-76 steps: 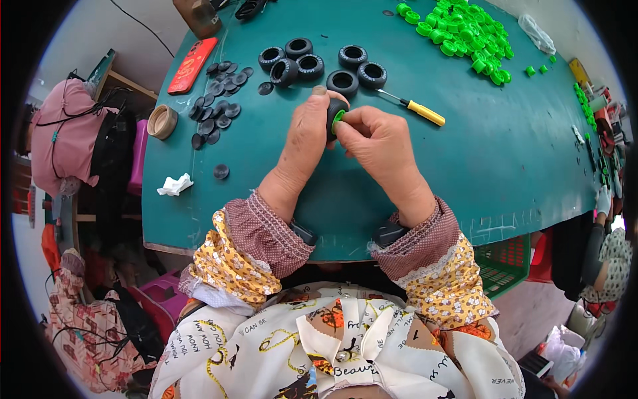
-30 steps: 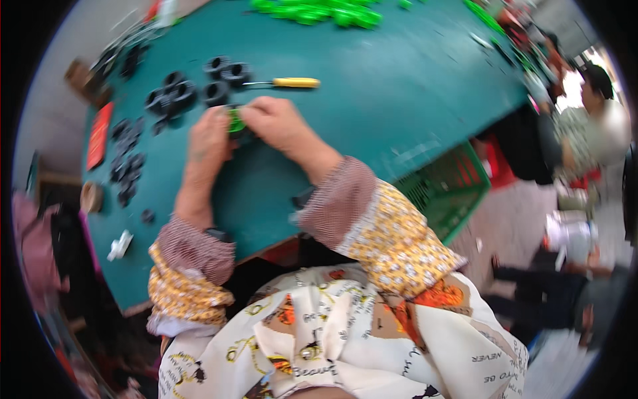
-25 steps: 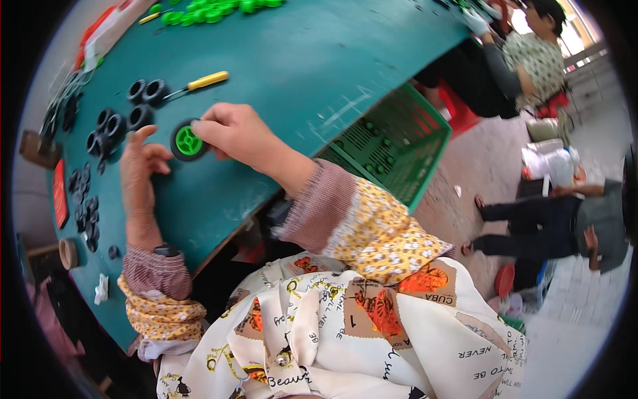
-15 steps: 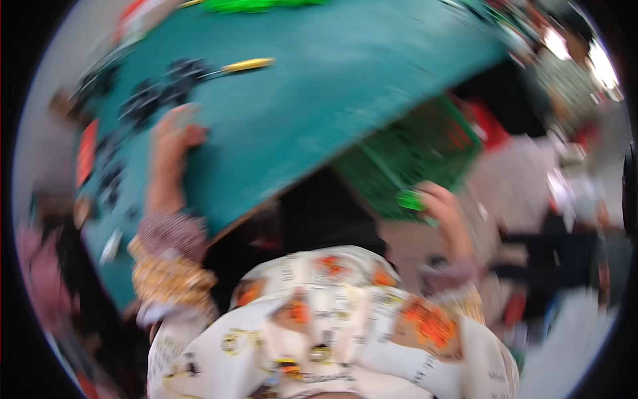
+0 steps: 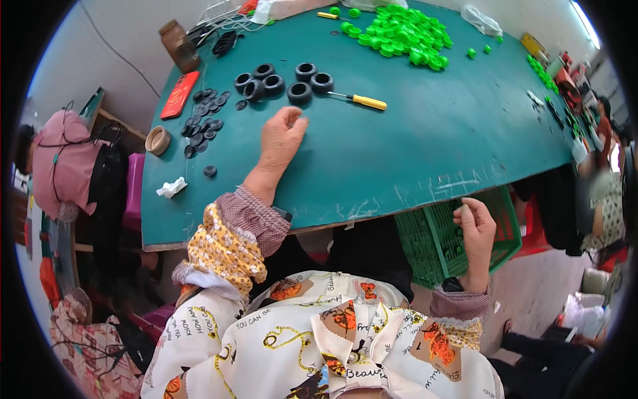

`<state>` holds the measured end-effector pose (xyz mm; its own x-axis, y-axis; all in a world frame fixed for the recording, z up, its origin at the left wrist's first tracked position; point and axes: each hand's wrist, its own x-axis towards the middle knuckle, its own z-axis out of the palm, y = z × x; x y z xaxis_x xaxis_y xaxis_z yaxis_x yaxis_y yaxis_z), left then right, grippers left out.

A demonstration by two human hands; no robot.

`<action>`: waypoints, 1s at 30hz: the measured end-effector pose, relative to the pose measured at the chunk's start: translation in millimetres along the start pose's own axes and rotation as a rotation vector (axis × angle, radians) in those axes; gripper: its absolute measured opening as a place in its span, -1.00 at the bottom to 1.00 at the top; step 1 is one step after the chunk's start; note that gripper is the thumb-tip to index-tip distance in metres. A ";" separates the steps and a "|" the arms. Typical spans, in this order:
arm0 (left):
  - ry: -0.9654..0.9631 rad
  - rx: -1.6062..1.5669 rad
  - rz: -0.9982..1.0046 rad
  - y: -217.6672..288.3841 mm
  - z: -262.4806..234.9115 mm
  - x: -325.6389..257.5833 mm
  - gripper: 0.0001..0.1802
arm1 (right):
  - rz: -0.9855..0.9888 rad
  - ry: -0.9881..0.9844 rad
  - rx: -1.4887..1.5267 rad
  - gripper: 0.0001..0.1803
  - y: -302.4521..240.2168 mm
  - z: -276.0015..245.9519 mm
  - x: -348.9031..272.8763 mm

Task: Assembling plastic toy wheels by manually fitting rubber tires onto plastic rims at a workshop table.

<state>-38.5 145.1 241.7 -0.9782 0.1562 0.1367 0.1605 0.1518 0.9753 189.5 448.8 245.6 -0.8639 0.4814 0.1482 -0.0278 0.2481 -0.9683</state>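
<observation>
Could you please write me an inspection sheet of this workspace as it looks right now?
Surface: green table, scratched near its front edge.
Job's things: black tyres grouped at the far side; a pile of green wheel hubs further back; a green basket under the table edge.
Clutter: yellow-handled screwdriver, small black discs, red flat case, tape roll, crumpled tissue, brown jar.
Hands: left hand rests on the table, empty; right hand is over the basket, fingers curled, contents unclear.
Cables: dark leads at the far edge.
Surroundings: pink bag at left; another person at right.
</observation>
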 end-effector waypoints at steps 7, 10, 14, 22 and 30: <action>0.253 0.750 0.575 -6.9 3.4 60.6 -0.61 | -0.204 -0.316 -0.210 -0.85 -39.2 74.3 39.7; 0.162 0.862 0.545 -24.8 1.6 64.7 -0.60 | -0.218 -0.301 -0.291 -0.83 -52.7 83.0 70.0; 0.105 0.776 0.513 -18.9 -0.8 60.4 -0.51 | -0.207 -0.211 -0.305 -0.78 -21.9 87.6 160.7; 0.083 0.666 0.466 -13.0 10.1 66.1 -0.41 | -0.288 0.010 -0.612 -0.47 22.5 119.7 324.3; 0.041 0.629 0.364 -10.4 5.8 63.6 -0.39 | -0.160 -0.022 -1.063 -0.38 32.4 146.8 354.5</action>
<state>-101.7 159.1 239.2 -0.8507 0.2687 0.4518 0.5098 0.6312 0.5845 -191.4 504.1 237.2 -0.8981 0.3661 0.2436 0.3013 0.9159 -0.2653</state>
